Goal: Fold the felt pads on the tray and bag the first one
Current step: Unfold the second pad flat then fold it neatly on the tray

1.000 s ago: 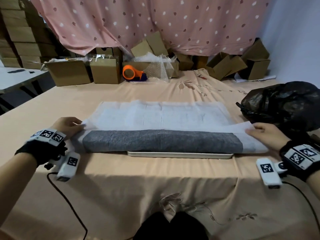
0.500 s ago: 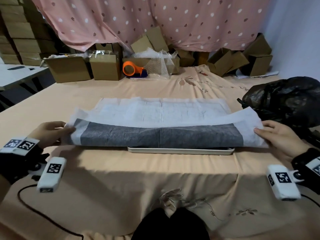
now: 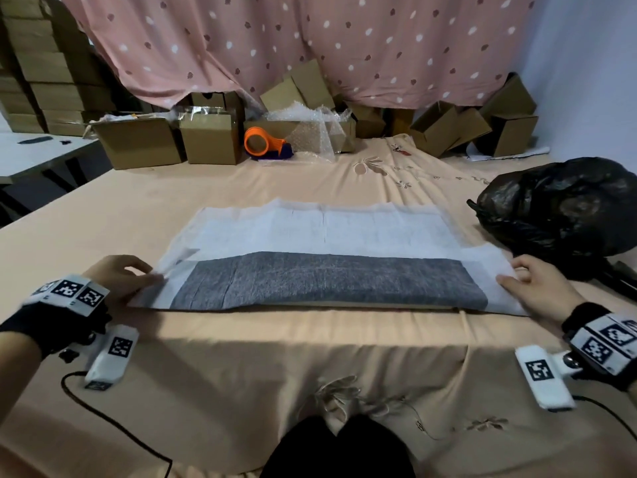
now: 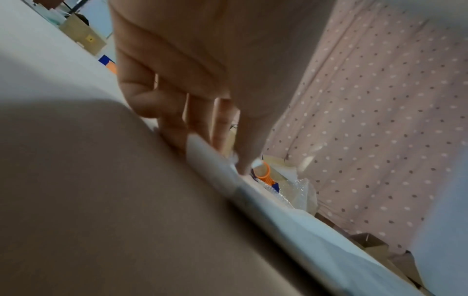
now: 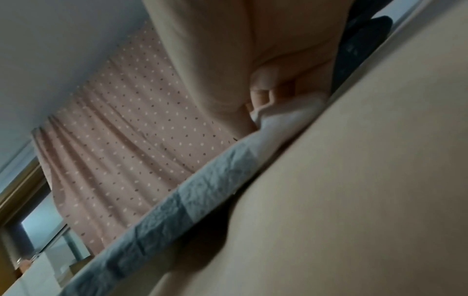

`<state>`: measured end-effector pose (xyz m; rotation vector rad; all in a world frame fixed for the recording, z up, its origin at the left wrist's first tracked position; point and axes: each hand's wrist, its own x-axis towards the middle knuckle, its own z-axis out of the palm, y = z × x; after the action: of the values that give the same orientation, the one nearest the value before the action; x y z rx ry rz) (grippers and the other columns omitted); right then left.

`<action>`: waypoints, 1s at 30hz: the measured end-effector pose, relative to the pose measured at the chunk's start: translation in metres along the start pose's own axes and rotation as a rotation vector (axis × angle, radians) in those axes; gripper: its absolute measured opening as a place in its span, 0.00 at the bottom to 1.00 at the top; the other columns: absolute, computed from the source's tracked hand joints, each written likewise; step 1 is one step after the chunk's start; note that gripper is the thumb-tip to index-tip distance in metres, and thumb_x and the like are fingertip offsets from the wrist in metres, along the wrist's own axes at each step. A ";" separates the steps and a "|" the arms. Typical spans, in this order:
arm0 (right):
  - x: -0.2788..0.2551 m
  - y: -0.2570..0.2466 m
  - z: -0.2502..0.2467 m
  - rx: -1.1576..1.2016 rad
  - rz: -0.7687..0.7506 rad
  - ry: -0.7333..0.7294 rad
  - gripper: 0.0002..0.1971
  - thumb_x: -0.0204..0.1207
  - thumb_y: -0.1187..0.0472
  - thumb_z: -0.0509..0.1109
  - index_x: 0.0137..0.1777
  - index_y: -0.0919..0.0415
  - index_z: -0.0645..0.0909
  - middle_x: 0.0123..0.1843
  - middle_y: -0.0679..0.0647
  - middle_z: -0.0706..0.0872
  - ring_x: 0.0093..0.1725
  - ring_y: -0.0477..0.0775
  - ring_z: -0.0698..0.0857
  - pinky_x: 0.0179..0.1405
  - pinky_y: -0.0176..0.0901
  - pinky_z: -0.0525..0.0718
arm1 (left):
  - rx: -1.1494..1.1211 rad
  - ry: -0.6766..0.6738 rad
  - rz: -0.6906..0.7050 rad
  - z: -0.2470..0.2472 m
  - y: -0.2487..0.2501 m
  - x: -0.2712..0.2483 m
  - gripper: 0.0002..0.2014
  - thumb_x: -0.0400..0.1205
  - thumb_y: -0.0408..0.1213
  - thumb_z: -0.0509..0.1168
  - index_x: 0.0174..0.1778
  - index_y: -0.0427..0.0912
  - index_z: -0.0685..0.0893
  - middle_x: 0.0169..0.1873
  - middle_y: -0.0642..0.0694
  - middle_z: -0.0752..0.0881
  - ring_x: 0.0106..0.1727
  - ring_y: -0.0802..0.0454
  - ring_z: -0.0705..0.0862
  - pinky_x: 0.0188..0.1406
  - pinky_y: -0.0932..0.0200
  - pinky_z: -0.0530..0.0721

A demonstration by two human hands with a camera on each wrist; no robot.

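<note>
One grey felt pad (image 3: 327, 281), bordered in white, lay folded lengthwise over the tray's near edge (image 3: 427, 307) on the peach-covered table (image 3: 310, 357). The left hand (image 3: 119, 276) pinched its left end and the right hand (image 3: 539, 288) pinched its right end. One black bag (image 3: 565, 208) sat just beyond the right hand.

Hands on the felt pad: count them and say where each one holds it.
2. The left hand pinches the felt pad at its left end; the right hand holds its right end.
</note>
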<state>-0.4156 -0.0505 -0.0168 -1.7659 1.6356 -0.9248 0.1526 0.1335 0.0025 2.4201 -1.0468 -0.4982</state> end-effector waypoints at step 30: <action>-0.079 -0.097 0.085 -0.868 -0.319 -0.580 0.35 0.84 0.41 0.41 0.84 0.60 0.41 0.86 0.54 0.41 0.85 0.50 0.40 0.83 0.47 0.39 | 0.401 -0.153 0.447 0.109 0.105 -0.100 0.31 0.86 0.55 0.42 0.84 0.49 0.43 0.84 0.51 0.41 0.85 0.53 0.39 0.84 0.51 0.39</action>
<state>-0.2910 0.0331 -0.0011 -2.5825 1.4541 0.2881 -0.0264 0.1160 -0.0176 2.3826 -1.8458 -0.3444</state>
